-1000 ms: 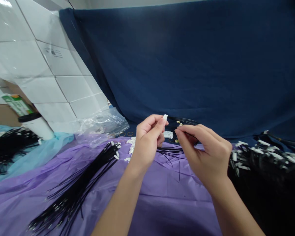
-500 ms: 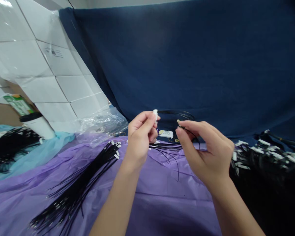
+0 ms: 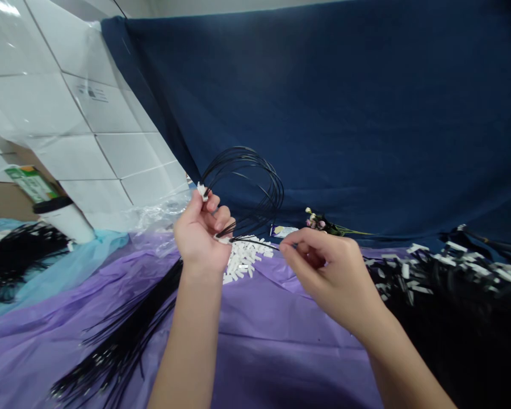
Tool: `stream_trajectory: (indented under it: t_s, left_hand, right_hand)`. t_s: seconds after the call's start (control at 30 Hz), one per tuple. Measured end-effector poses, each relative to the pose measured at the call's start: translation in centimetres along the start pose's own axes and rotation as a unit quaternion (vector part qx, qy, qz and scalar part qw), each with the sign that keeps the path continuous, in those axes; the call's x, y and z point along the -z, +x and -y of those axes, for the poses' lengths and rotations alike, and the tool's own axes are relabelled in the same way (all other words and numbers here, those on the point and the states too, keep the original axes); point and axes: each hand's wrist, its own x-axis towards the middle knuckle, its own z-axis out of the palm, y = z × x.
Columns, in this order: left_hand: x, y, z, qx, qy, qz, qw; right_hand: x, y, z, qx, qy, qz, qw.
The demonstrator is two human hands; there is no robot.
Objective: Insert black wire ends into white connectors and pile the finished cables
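My left hand [image 3: 204,241] is raised with its palm turned up and fingers curled around black wires [image 3: 276,190], which arch in a loop to its right. A white connector [image 3: 202,191] on the wires pokes out above the thumb. Another white piece shows at the palm's edge, partly hidden. My right hand [image 3: 327,264] pinches the end of one black wire [image 3: 258,243] stretched out from the left palm. Behind and between the hands, small white connectors [image 3: 242,258] lie heaped on the purple cloth [image 3: 281,341].
A bundle of black wires [image 3: 128,335] lies left of my forearm. A large pile of wires with white ends [image 3: 447,307] is at right. At the back are artificial flowers [image 3: 317,220] and a small packet [image 3: 284,231]. A lidded cup [image 3: 68,218] stands left, before stacked white boxes [image 3: 106,153].
My left hand has moved left and turned palm up, its wires now a high loop. My right hand has shifted slightly left and down, now drawing one wire taut. The white heap has come into view.
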Motion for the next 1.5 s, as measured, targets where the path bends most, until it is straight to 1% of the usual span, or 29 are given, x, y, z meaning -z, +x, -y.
stream_trajectory:
  t_s: [0.2, 0.43, 0.53, 0.63, 0.67, 0.73, 0.8, 0.9, 1.0, 1.03, 1.1, 1.13, 1.17, 1.2, 1.23, 1.27, 1.3, 1.4, 1.5]
  left_hand:
    - [0.0, -0.1, -0.1, -0.020, -0.022, 0.005, 1.000]
    - [0.0, -0.3, -0.1, -0.024, -0.055, 0.011, 0.998]
    - [-0.1, -0.4, -0.1, -0.023, -0.065, 0.006, 0.998]
    - [0.0, -0.5, -0.2, -0.007, -0.063, 0.008, 0.998]
    - [0.0, -0.4, -0.1, -0.001, -0.060, 0.011, 0.998]
    - [0.0, -0.4, 0.0, 0.013, -0.049, 0.017, 0.999]
    - [0.0, -0.3, 0.1, 0.026, -0.036, 0.016, 0.999]
    - [-0.2, -0.3, 0.4, 0.030, -0.019, 0.002, 0.999]
    - [-0.3, -0.3, 0.8, 0.014, 0.000, -0.004, 1.000]
    - [-0.2, -0.3, 1.0, 0.006, 0.006, -0.005, 1.000]
    - [-0.2, -0.2, 1.2, -0.013, 0.017, -0.009, 1.000]
    - [-0.1, -0.1, 1.4, -0.024, 0.023, -0.011, 0.999]
    - [0.0, -0.1, 1.5, -0.036, 0.030, -0.014, 0.999]
    - [0.0, 0.0, 1.7, -0.049, 0.039, -0.016, 0.998]
    - [0.1, 0.0, 1.8, -0.063, 0.049, -0.017, 0.997]
    - [0.1, 0.1, 1.9, -0.076, 0.060, -0.015, 0.995]
    - [0.1, 0.0, 2.0, -0.088, 0.074, -0.007, 0.993]
    - [0.0, -0.2, 2.3, -0.103, 0.122, 0.046, 0.986]
    - [-0.2, -0.6, 2.5, -0.085, 0.152, 0.104, 0.979]
  right_hand:
    - [-0.8, -0.2, -0.1, -0.015, -0.028, 0.047, 0.998]
    - [-1.8, -0.3, 0.0, -0.024, -0.003, 0.101, 0.995]
    - [-2.3, -0.3, -0.1, -0.063, 0.062, 0.115, 0.989]
    - [-2.7, 0.0, -0.2, -0.127, 0.183, 0.111, 0.969]
    - [-2.7, 0.1, -0.3, -0.144, 0.230, 0.098, 0.958]
    - [-2.7, 0.5, -0.6, -0.161, 0.318, 0.052, 0.933]
    - [-2.6, 0.8, -0.9, -0.163, 0.381, -0.024, 0.910]
    - [-2.2, 1.3, -1.1, -0.151, 0.415, -0.147, 0.885]
    - [-1.7, 1.5, -1.1, -0.124, 0.420, -0.270, 0.858]
    - [-1.4, 1.6, -1.0, -0.109, 0.427, -0.311, 0.842]
    - [-0.9, 1.7, -0.8, -0.074, 0.450, -0.386, 0.802]
    - [-0.5, 1.7, -0.6, -0.057, 0.466, -0.412, 0.781]
    - [-0.2, 1.7, -0.4, -0.041, 0.483, -0.425, 0.764]
    - [0.2, 1.7, -0.2, -0.027, 0.500, -0.425, 0.755]
    - [0.5, 1.6, 0.0, -0.012, 0.511, -0.413, 0.753]
    - [0.8, 1.4, 0.2, 0.003, 0.517, -0.392, 0.761]
    - [0.9, 1.2, 0.4, 0.020, 0.514, -0.363, 0.777]
    - [0.7, 0.4, 0.6, 0.057, 0.454, -0.281, 0.843]
    - [0.0, -0.2, 0.4, 0.066, 0.365, -0.223, 0.902]
